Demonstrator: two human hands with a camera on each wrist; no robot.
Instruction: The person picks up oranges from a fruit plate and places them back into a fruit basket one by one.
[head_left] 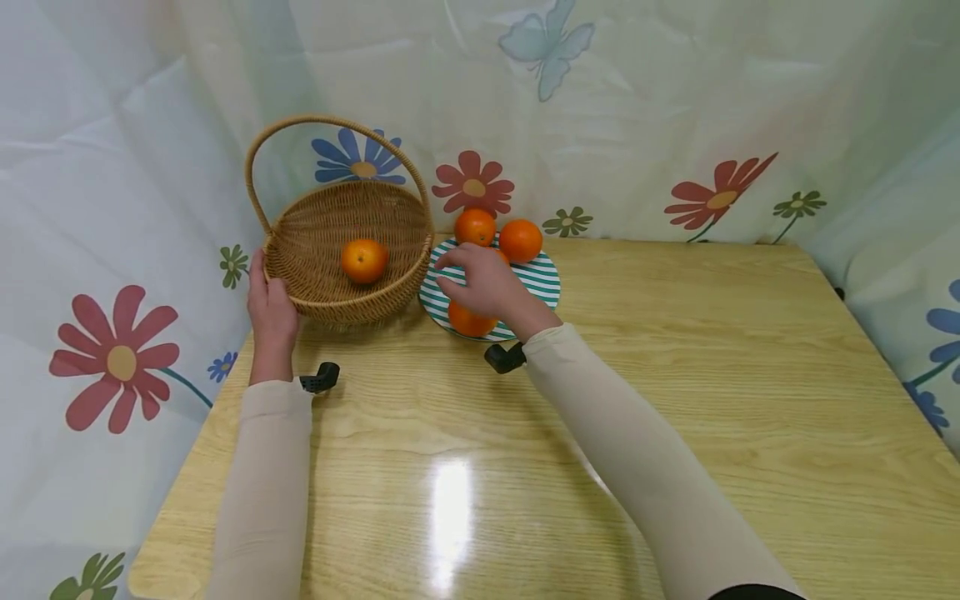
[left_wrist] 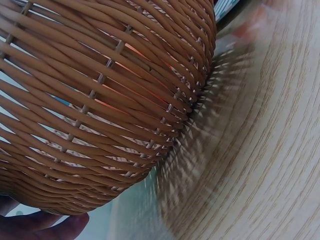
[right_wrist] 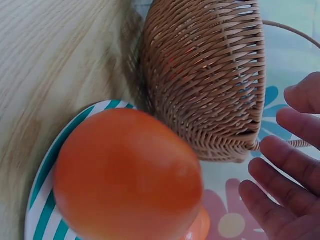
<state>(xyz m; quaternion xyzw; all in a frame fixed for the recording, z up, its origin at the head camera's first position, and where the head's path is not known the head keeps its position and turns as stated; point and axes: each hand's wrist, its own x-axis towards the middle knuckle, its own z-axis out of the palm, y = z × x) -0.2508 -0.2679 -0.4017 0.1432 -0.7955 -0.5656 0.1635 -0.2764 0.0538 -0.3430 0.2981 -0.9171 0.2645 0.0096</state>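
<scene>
A wicker basket [head_left: 352,312] with a tall arched handle stands at the table's back left, and one orange [head_left: 364,261] lies inside it. My left hand [head_left: 272,308] holds the basket's left rim; its fingertips show against the weave in the left wrist view. Above a green-and-white striped plate [head_left: 542,279], my right hand [head_left: 483,283] hovers with nothing in its grasp, fingers apart in the right wrist view. Several oranges lie on the plate, including a front one [head_left: 470,320], a back one [head_left: 476,227] and a right one [head_left: 521,241]. The hand partly hides another.
The plate stands close to the basket's right side. Behind both hangs a pale curtain [head_left: 637,125] printed with flowers and a butterfly. The wooden table [head_left: 712,350] stretches to the right and toward me.
</scene>
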